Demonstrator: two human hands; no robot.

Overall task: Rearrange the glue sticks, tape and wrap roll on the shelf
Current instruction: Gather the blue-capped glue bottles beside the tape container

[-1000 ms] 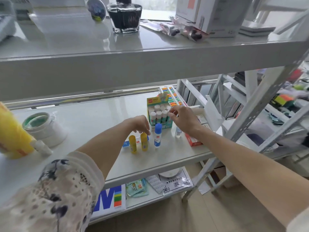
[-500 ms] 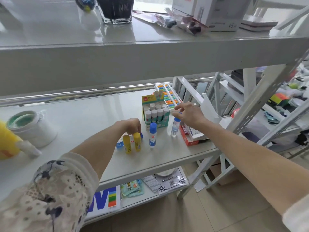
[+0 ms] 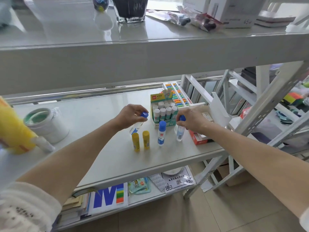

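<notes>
The left hand (image 3: 129, 117) pinches a tilted glue bottle (image 3: 137, 126) by its blue cap. The right hand (image 3: 192, 119) grips another bottle (image 3: 180, 132) upright on the shelf (image 3: 103, 158).

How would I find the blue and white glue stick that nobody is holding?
Look at the middle shelf, just in front of the green box of glue sticks. The free glue stick stands upright between the two hands, right of two yellow ones. It alone has a blue cap with no fingers on it.
</notes>
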